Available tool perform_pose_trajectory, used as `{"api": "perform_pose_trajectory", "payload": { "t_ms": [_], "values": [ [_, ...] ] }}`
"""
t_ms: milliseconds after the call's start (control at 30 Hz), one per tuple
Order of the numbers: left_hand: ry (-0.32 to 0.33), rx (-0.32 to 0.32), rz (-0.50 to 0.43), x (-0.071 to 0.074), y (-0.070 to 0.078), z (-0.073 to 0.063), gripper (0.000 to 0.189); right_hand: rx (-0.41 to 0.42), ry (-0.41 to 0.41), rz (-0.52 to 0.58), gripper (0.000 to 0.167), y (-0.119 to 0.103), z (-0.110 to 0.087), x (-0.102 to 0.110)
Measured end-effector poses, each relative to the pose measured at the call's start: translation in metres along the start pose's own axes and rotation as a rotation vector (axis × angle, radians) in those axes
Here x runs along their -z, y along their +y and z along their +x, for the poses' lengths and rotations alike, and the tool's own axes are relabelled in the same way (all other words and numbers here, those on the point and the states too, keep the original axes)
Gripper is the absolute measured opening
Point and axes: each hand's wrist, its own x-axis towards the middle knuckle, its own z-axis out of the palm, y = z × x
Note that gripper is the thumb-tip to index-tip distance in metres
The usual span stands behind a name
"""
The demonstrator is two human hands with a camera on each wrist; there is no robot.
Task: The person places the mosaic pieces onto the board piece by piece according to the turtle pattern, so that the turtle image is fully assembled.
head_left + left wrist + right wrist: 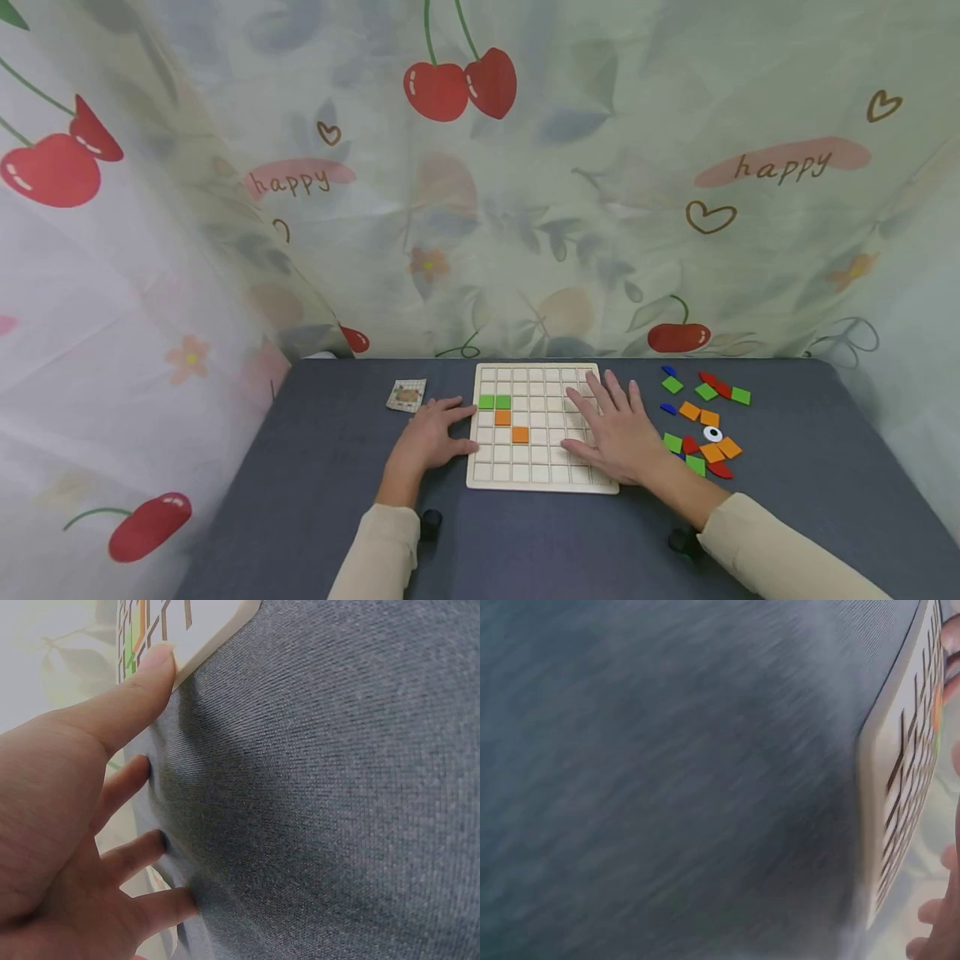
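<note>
A pale wooden grid board (540,477) lies on the dark cloth-covered table. Two green square tiles (495,402) sit side by side near its left edge, with two orange square tiles (520,434) stepping down to the right of them. My left hand (430,437) is at the board's left edge, thumb and forefinger spread; in the left wrist view the thumb (146,682) touches the board's rim. Fingers spread, my right hand (622,429) is over the board's right side and holds nothing. The right wrist view catches only part of its fingers (937,922).
Several loose pieces lie right of the board: green tiles (741,396), orange tiles (730,447), red pieces (720,470), blue pieces (668,408) and a white ring-like piece (712,434). A small picture card (407,395) lies behind my left hand. A printed curtain (525,208) hangs behind the table.
</note>
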Motion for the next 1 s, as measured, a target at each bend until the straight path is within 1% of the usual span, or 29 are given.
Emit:
{"api": "perform_pose_trajectory", "payload": {
  "t_ms": [200,333,400,567,633,767,900,1000],
  "values": [
    [0.004,0.004,-0.002,0.001,0.004,0.001,0.068,-0.054,-0.009,0.033,0.087,0.029,-0.016,-0.002],
    [0.008,0.01,0.002,0.002,0.004,0.001,0.068,-0.091,-0.012,0.049,0.086,0.043,-0.027,-0.001],
    [0.009,0.012,0.003,0.001,0.003,0.001,0.068,-0.103,-0.002,0.049,0.085,0.049,-0.033,-0.001],
    [0.009,0.012,0.0,-0.003,0.001,0.002,0.068,-0.102,0.052,0.044,0.083,0.067,-0.046,-0.001],
    [0.009,0.01,0.0,-0.003,0.0,0.002,0.068,-0.108,0.069,0.059,0.083,0.076,-0.051,0.001],
    [0.003,0.012,0.002,-0.002,0.001,0.002,0.068,-0.147,0.082,0.095,0.085,0.089,-0.059,0.006],
    [0.001,0.017,0.003,-0.001,0.002,0.002,0.068,-0.145,0.118,0.11,0.077,0.099,-0.067,0.009],
    [-0.001,0.02,0.003,-0.001,0.002,0.002,0.068,-0.129,0.161,0.126,0.061,0.104,-0.072,0.008]
  ]
}}
